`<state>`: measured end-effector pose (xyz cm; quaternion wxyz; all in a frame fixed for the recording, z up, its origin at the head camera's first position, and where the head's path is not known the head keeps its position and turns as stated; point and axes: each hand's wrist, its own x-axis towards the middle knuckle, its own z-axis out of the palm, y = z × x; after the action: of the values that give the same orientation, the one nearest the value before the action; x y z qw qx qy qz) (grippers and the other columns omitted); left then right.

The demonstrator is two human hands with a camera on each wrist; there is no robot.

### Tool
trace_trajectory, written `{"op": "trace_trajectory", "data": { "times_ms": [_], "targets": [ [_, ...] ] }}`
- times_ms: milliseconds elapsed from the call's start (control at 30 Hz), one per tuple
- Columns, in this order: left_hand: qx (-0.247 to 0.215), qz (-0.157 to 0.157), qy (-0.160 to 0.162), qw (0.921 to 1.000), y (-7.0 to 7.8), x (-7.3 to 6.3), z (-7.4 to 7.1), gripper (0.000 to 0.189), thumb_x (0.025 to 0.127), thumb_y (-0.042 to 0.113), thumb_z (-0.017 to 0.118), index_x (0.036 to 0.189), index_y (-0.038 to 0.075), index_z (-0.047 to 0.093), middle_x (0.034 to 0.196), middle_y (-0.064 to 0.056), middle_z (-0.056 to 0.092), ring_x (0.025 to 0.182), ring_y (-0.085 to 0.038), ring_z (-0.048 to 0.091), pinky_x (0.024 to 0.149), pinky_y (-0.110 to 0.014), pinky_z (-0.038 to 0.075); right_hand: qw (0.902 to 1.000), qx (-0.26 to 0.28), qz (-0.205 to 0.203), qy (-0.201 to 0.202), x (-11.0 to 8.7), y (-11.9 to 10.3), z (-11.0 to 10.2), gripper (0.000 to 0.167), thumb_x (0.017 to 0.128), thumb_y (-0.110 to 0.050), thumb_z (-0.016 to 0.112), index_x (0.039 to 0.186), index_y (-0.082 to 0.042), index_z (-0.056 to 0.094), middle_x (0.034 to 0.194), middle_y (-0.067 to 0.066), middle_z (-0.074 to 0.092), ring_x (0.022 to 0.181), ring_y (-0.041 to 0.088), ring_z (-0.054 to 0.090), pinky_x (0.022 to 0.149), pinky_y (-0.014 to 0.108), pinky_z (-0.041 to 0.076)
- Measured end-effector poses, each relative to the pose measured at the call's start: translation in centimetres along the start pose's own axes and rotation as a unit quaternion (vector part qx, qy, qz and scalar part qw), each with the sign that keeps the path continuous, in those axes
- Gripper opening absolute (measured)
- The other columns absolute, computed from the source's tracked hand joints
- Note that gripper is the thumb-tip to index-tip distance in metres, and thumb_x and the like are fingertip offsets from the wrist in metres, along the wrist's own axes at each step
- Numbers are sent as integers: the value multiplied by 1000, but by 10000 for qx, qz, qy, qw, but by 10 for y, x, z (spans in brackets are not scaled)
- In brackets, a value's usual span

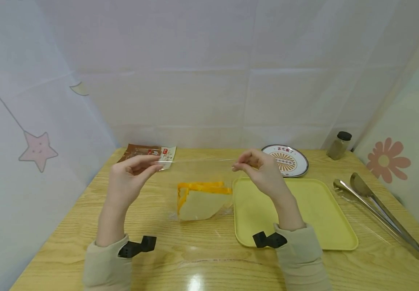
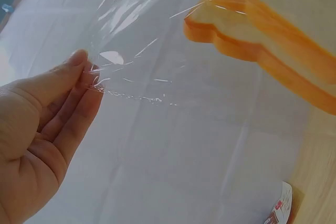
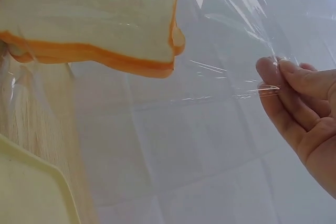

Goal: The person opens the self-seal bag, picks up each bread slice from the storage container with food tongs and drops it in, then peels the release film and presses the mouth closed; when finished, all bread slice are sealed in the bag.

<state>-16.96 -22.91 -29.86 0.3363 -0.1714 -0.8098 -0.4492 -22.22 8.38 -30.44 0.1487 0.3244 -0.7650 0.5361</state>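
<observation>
A sheet of clear plastic film [image 1: 202,169] is stretched taut between the two hands. My left hand [image 1: 129,176] pinches its left corner between thumb and fingers. The right corner is pinched the same way by my right hand [image 1: 262,171]. Below and between the hands, bread slices [image 1: 200,204] with orange crusts lie stacked, seen through the film. The left wrist view shows the stack's crust edges [image 2: 226,40] close to the film. From the right wrist, the pale face of the top slice [image 3: 89,11] appears behind glossy creases of film.
A yellow tray [image 1: 314,218] lies right of the bread. Metal tongs [image 1: 380,210] rest beyond it. At the back stand a patterned oval plate [image 1: 283,160], a dark-lidded jar [image 1: 339,145] and a brown-and-white packet [image 1: 142,152]. Curtains [image 1: 194,101] surround the wooden table [image 1: 151,242].
</observation>
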Motion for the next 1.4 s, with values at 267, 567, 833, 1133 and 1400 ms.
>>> {"op": "trace_trajectory", "data": {
  "times_ms": [267, 567, 833, 1133, 1400],
  "targets": [
    [-184, -265, 29, 9995, 1, 0, -1, 12, 80, -4, 70, 90, 1, 74, 84, -11, 72, 70, 2, 66, 65, -16, 56, 9991, -393, 168, 52, -1, -5, -2, 16, 84, -3, 68, 94, 0, 57, 85, 12, 74, 79, 20, 72, 52, 16, 42],
    [-329, -878, -469, 9945, 2, 0, -3, 23, 83, 14, 72, 106, 10, 72, 85, 17, 70, 74, -5, 69, 69, -16, 56, 9998, -98, 192, -7, -3, -1, -6, 13, 84, -2, 67, 96, 2, 70, 86, 14, 73, 78, 18, 72, 71, 19, 57],
    [-620, -1016, -688, 9905, -4, 1, -4, 13, 86, 11, 68, 92, 0, 72, 77, 13, 70, 68, -8, 69, 67, -24, 59, 9995, 264, 165, -17, -3, 0, -6, 13, 83, 1, 68, 96, 3, 70, 87, 18, 72, 78, 9, 71, 75, 25, 59],
    [-518, -359, 47, 9980, -2, 0, 1, 7, 84, -1, 67, 86, -1, 73, 79, -3, 73, 68, -1, 67, 66, -20, 58, 9993, 143, 277, 191, -4, -5, -3, 13, 84, 0, 68, 96, 1, 71, 86, 14, 73, 79, 16, 72, 79, 22, 57],
    [-13, 135, 296, 9995, 0, 0, 7, 4, 80, -2, 70, 84, 0, 73, 78, -17, 71, 68, 7, 64, 63, -12, 55, 9988, -135, 348, 314, -4, -6, -4, 12, 84, 0, 67, 95, 0, 72, 85, 12, 74, 79, 18, 72, 74, 18, 56]
  ]
}}
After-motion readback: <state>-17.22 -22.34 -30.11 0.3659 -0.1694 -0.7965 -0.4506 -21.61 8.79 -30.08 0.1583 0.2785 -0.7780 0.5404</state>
